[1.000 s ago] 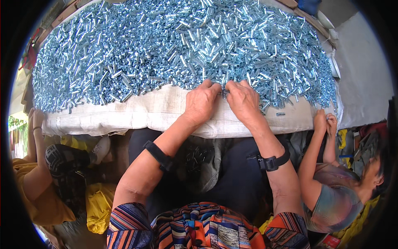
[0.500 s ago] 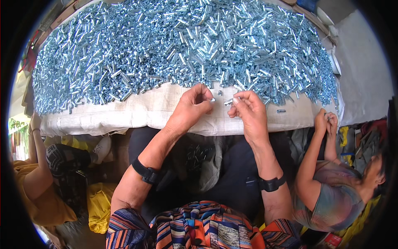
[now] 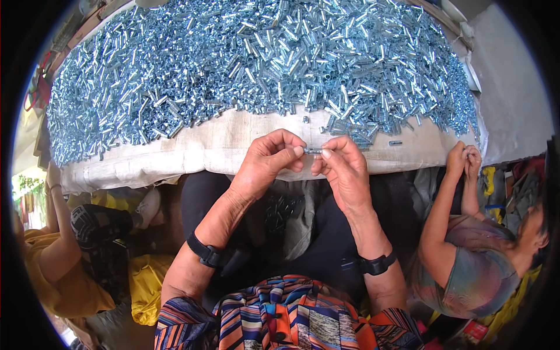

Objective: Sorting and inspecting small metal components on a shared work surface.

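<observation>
Between my two hands, just over the near edge of the table, a small silvery metal sleeve (image 3: pixel 313 151) lies level. My left hand (image 3: pixel 269 158) is closed in a pinch at its left end; thumb and forefinger cover whatever small piece is there. The fingertips of my right hand (image 3: pixel 346 168) grip the sleeve's right end. Beyond my hands spreads a wide heap of shiny bluish metal sleeves (image 3: pixel 291 64), with many short ring-like pieces toward the left. One short metal piece (image 3: pixel 305 119) sits apart on the pale cloth (image 3: pixel 251 123).
A lone sleeve (image 3: pixel 395 142) rests on the cloth to the right. A co-worker (image 3: pixel 475 256) sits at the right, hands at the table edge; another person (image 3: pixel 64 262) sits at the left. Dark metal pieces (image 3: pixel 281 213) lie below, between my legs. A yellow bag (image 3: pixel 149 286) is lower left.
My hands have come together: the small piece in my left fingers and the sleeve in my right were apart and now meet end to end. Both hands sit slightly lower in view.
</observation>
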Available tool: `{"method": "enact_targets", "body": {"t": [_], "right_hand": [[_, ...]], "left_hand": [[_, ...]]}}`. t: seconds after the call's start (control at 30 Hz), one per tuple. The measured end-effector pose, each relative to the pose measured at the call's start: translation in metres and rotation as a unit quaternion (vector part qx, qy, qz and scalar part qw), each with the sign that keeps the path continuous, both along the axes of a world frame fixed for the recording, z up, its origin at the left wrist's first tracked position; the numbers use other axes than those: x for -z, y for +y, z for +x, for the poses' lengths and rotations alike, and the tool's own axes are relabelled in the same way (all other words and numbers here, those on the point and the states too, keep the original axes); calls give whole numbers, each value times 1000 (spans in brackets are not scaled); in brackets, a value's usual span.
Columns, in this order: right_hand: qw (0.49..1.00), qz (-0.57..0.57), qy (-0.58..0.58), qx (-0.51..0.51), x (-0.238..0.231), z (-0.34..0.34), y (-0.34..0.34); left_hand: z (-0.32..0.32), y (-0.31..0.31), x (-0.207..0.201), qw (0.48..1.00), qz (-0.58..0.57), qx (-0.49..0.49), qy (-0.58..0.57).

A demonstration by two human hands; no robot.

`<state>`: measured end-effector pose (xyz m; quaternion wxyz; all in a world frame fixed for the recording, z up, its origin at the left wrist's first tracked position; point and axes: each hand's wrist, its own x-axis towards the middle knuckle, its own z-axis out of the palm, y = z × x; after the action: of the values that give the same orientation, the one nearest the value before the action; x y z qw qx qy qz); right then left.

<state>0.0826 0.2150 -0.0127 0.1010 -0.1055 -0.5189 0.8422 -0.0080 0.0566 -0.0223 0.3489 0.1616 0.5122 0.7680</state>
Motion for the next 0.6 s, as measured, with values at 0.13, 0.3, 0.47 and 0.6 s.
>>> {"method": "enact_targets", "body": {"t": [0.13, 0.3, 0.47, 0.6], "right_hand": [[999, 48, 7, 13, 6, 4, 1], [987, 154, 6, 54, 22, -1, 1], [862, 499, -17, 87, 17, -8, -9], [815, 572, 40, 82, 20, -19, -9]], "left_hand": [[3, 2, -2, 994, -44, -11, 100], [4, 13, 14, 981, -113, -39, 155], [6, 19, 15, 823, -296, -105, 473], [1, 17, 20, 836, -284, -104, 459]]}}
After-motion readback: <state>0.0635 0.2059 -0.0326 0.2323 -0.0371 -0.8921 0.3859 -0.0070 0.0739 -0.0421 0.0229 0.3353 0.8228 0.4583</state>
